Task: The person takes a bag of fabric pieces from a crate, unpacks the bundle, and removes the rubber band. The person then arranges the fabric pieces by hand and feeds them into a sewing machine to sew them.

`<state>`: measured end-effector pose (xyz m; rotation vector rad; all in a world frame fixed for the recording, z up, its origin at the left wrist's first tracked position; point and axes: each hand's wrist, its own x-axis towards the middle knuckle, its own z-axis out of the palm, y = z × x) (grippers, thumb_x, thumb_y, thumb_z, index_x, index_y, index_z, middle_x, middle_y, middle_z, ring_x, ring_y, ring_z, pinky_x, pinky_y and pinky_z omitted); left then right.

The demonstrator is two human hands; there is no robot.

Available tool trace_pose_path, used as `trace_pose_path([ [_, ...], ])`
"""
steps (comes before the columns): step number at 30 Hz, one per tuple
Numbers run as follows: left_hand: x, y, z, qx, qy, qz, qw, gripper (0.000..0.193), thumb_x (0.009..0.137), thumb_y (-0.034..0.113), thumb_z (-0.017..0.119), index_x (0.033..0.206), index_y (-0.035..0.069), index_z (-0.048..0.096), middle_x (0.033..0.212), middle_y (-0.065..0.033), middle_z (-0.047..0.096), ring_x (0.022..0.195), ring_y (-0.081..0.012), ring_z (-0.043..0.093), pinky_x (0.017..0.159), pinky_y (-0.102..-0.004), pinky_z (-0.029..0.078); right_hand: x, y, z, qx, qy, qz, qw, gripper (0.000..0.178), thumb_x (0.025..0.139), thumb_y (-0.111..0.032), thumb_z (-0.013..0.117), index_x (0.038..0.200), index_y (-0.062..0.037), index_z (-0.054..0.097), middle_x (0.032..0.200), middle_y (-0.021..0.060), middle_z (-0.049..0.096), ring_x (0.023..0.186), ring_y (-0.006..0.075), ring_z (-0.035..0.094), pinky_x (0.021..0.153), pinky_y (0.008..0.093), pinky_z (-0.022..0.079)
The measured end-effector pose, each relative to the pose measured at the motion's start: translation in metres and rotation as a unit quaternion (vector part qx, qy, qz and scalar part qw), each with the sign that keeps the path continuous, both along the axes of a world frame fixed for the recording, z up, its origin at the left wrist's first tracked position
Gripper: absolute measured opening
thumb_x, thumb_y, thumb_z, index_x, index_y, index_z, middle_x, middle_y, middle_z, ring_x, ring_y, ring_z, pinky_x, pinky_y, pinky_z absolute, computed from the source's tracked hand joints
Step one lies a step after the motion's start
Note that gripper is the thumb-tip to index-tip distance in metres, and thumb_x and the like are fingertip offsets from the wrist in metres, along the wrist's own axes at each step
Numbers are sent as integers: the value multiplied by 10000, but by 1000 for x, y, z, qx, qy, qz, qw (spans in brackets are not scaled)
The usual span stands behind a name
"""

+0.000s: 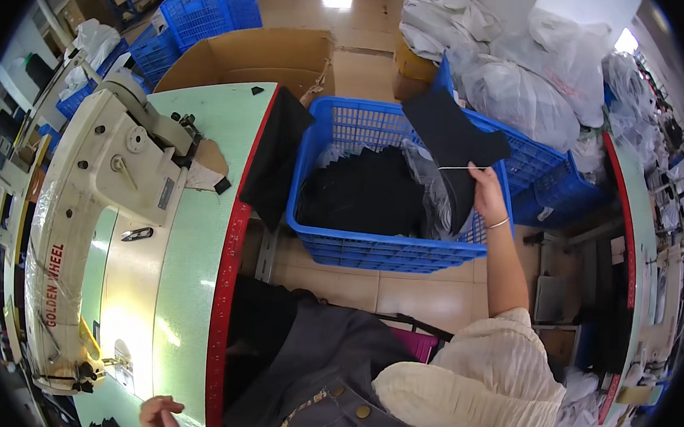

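My right hand (486, 193) reaches out over a blue plastic crate (387, 252). Its fingers are closed on the edge of black cut fabric (447, 126), which is wide and curved at the top. A thin white string (456, 168) crosses the fabric beside my fingers. Inside the crate lies a heap of black pieces (363, 191) with a clear plastic bag (435, 192) next to it. At the lower left, my left hand (161, 417) is over the green table edge, fingers loosely bent and apart, nothing visible in them. The picture's lower edge cuts it off.
A cream sewing machine (73, 203) stands on the green table (196, 251) at my left, its lamp lit. Black fabric (274, 157) hangs over the table's red edge. Beyond are a cardboard box (250, 48), more blue crates (209, 10) and white plastic bags (518, 83).
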<state>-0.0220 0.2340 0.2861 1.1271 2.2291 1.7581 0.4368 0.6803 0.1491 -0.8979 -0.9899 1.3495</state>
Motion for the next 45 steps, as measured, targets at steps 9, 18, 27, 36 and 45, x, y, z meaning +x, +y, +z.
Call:
trace_pose_path([
  [9,10,62,147,72,-29,-520,850,696,962,537,397,1394,-9,395,1260,-200,487,936,-218,548,604,-258,513,-53,144,17,125,-581,67,801,346,867,-266,677,807,65,594,688,151,607,692,185,620,659,316,476],
  [18,88,109,212,54,-240,-439,864,274,857,374,698,837,125,587,1009,-78,525,751,-154,483,653,-255,443,-163,153,-89,141,-654,-47,742,488,804,-121,603,1277,-78,488,1234,206,539,1174,388,505,962,493,431],
  [27,65,45,170,42,-223,-292,929,253,860,366,664,864,126,585,1025,-81,525,805,-165,481,689,-275,431,-179,-19,-61,384,-467,63,794,349,784,35,550,1127,-16,586,1174,193,580,1130,369,529,992,408,418],
  [36,53,-1,131,72,-156,-261,950,246,865,368,616,883,127,569,1036,-80,524,865,-175,483,722,-308,419,-223,-109,-20,369,-378,123,840,265,809,60,531,1038,-17,639,1054,157,647,999,311,623,876,355,487],
  [45,27,-79,101,103,-74,-196,972,244,870,370,568,902,128,553,1047,-79,523,926,-184,484,756,-340,408,-377,-191,78,554,-191,229,777,255,790,99,550,998,-7,652,931,142,648,826,275,624,723,325,494],
])
